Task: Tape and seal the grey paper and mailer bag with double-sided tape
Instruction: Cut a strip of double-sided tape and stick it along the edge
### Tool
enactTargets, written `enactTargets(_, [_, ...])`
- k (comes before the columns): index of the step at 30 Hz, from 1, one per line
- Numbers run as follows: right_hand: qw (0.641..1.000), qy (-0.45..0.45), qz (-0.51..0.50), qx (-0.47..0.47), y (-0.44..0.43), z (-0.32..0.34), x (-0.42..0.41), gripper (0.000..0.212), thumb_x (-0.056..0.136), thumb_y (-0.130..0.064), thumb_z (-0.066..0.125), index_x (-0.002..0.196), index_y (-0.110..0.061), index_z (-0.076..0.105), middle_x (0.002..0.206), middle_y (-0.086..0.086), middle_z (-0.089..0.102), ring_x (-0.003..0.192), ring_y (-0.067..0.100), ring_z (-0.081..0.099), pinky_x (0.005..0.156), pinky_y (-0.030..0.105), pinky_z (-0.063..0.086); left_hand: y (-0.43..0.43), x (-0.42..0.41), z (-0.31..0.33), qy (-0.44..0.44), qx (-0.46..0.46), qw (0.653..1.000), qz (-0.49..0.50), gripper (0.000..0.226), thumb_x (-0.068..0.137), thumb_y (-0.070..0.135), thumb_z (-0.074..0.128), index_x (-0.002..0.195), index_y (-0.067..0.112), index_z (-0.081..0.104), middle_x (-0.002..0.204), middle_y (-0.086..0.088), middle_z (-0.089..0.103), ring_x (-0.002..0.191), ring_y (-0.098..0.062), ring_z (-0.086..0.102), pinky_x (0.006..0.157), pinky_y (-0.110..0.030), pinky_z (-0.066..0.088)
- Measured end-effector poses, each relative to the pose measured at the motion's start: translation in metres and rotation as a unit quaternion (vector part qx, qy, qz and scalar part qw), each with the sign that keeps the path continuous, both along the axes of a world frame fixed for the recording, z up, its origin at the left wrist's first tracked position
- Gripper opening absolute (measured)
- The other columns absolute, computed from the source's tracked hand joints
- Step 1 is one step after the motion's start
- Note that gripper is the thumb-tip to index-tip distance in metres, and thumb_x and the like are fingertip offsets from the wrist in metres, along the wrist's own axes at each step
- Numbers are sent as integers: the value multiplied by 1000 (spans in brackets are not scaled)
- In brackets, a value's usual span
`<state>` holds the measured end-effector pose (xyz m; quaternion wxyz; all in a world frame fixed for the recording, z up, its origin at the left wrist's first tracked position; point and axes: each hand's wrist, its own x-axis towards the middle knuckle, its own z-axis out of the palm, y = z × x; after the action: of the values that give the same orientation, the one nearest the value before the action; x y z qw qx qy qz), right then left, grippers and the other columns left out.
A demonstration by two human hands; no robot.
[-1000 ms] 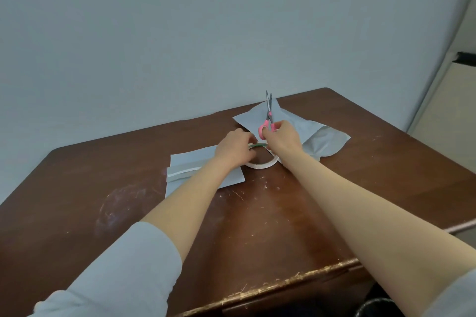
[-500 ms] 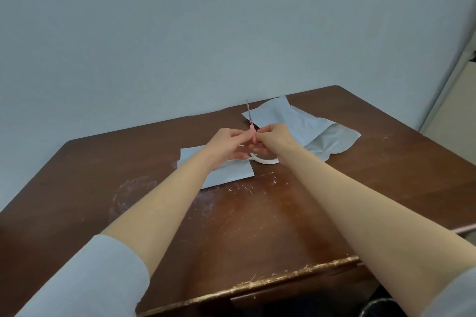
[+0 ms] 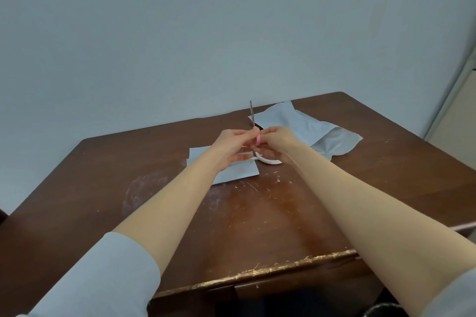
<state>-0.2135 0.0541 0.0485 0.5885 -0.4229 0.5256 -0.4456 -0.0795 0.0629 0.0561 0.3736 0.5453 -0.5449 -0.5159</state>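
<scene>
Grey paper [image 3: 233, 171] lies flat on the brown table [image 3: 257, 219], partly under the left hand [image 3: 233, 145] and forearm, with its near right corner showing just beside the tape roll [image 3: 269, 160]. A thin white strip of double-sided tape [image 3: 244, 159] runs along the sheet from under the left hand toward the roll. The roll itself rests on the table directly below the right hand [image 3: 274, 140], touching or almost touching the paper's right edge.

The two hands meet above that spot, fingertips close together. The right hand is closed around the pink handle of the scissors [image 3: 253, 121], whose blades point up and away, appearing as one thin line above the knuckles; whether the blades are parted cannot be told. The left hand's fingers are curled in against the handle and the tape end, but what exactly they pinch is too small to make out.

The mailer bag [image 3: 309, 128] lies crumpled on the far right part of the table, behind and to the right of the right hand, apart from the grey paper and touched by neither hand. Light scratches and specks mark the tabletop near the paper.
</scene>
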Motion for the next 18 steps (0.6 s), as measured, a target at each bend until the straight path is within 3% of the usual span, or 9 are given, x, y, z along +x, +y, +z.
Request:
enactTargets(3, [991,113,-60,-24,-10,-8,-10,26,87,-7,61,61,-12,60,60,7,62,49,14,54,53,22,47,-9,-10,-5,-123,-87,989,12,22,87,31,67,97,13,74,93,0,70,88,-12,62,74,-25,53])
enactTargets(6, [971,212,-96,-50,-18,-15,-22,40,88,-20,55,47,-19,58,46,-4,55,51,13,45,60,27,39,-25,-22,-15,-354,-150,923,-13,24,84,19,68,108,18,72,108,1,69,100,-14,61,83,-27,49])
enactTargets(8, [965,237,-94,-55,-22,-20,-27,39,88,-20,52,49,-16,58,51,0,53,54,17,45,62,29,39,-33,-25,-20,-441,-156,884,-22,29,84,20,67,112,21,69,114,1,66,106,-18,60,85,-31,49])
enactTargets(10, [953,277,-104,-63,-26,-24,-32,31,89,-24,52,61,-13,62,58,3,52,58,19,46,58,28,37,-39,-26,-21,-468,-164,868,-43,30,82,25,69,112,23,69,111,2,64,104,-19,59,81,-31,48])
enactTargets(12, [938,313,-131,-73,-30,-24,-34,30,92,-31,51,81,-9,67,66,2,55,62,20,48,53,27,33,-42,-29,-20,-462,-165,867,-90,29,77,37,74,103,25,71,91,8,62,93,-16,58,71,-27,45])
enactTargets(14, [933,320,-145,-77,-36,-25,-37,29,94,-35,50,98,-10,64,83,1,61,76,21,53,60,29,36,-42,-35,-21,-456,-155,867,-129,24,71,47,76,88,30,70,81,13,60,85,-11,56,67,-26,43])
enactTargets(16, [937,312,-138,-70,-37,-23,-37,23,94,-35,53,100,-13,60,91,0,61,85,21,55,70,30,41,-41,-44,-25,-454,-140,866,-155,23,68,51,77,76,34,64,87,11,65,86,-10,59,74,-30,47])
enactTargets(18, [939,311,-131,-71,-40,-27,-36,28,92,-37,53,97,-12,63,90,1,64,86,22,60,68,31,43,-42,-51,-32,-463,-144,859,-163,22,69,48,76,72,34,59,91,10,67,89,-12,61,79,-33,50])
